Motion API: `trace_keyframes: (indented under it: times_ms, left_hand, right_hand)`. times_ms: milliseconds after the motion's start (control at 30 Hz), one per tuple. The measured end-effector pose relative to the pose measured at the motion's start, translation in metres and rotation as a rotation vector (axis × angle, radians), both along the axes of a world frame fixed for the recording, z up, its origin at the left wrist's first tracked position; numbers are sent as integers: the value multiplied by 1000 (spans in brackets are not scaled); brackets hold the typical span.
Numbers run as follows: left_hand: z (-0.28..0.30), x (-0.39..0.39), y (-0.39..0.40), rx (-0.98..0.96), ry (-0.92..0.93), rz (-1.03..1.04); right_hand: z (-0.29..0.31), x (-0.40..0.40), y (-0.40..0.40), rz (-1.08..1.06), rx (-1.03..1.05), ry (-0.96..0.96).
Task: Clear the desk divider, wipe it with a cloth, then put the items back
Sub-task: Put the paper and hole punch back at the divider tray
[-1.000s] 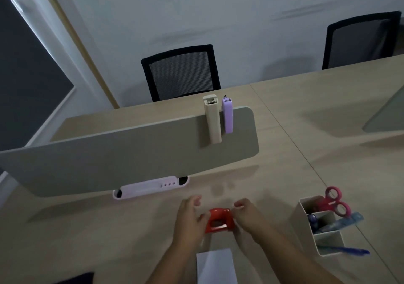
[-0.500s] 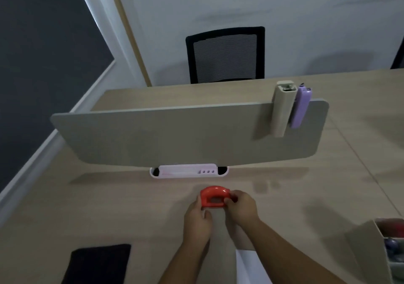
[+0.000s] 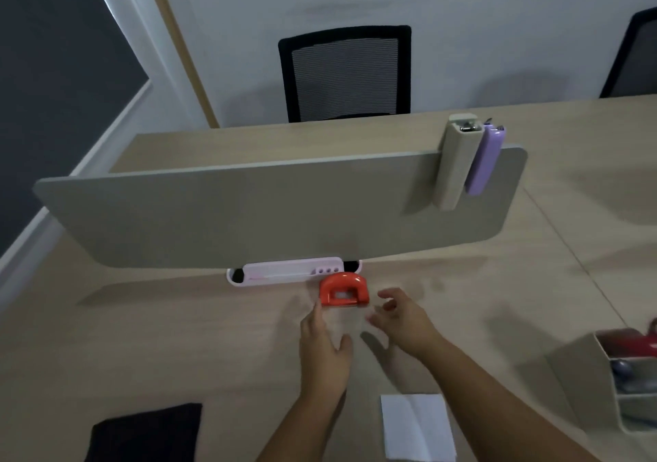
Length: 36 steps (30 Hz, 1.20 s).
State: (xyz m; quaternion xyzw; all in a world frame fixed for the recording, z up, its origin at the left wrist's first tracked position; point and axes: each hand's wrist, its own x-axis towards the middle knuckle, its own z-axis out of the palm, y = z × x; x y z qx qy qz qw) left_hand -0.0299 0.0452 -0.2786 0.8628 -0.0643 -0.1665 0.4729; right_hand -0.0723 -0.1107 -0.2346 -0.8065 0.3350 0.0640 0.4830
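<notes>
Red hole punch (image 3: 343,290) set at frame centre, just below desk divider (image 3: 270,212). Left hand (image 3: 321,349) and right hand (image 3: 403,317) both empty, fingers spread. Risk: nudging punch against pink tray (image 3: 284,272).

Dim even light, soft shadows, motion blur, wide-angle distortion
</notes>
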Motion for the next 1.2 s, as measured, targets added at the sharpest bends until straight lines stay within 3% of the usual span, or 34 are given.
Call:
trace_keyframes:
  times_ms: [67, 133, 200, 267, 500, 600, 733, 933, 1067, 1200]
  left_hand:
    - [8, -34, 4, -1, 16, -201]
    - [20, -60, 8, 231, -38, -583]
    - [28, -66, 7, 463, -104, -827]
    - [34, -66, 1, 582, -190, -927]
    - [40, -81, -23, 885, -199, -1059]
    - [39, -86, -22, 823, -126, -987]
    - [49, -92, -6, 578, -42, -767]
    - [56, -63, 37, 81, -133, -185]
    - [69, -17, 45, -69, -173, 85]
    - [69, 33, 43, -73, -247, 161]
  right_hand:
    - [8, -37, -12, 360, -146, 190]
    - [12, -77, -17, 612, -324, 339]
    - [7, -104, -15, 649, -398, 372]
    - [-3, -118, -8, 656, -474, 324]
    - [-15, -125, 2, 677, -561, 302]
    - [-12, -127, 5, 634, -467, 300]
    - [-8, -129, 9, 377, -210, 146]
    - [7, -90, 26, 188, -215, -132]
    - [21, -31, 47, 37, -66, -310]
    - [28, 19, 59, -96, 60, -458]
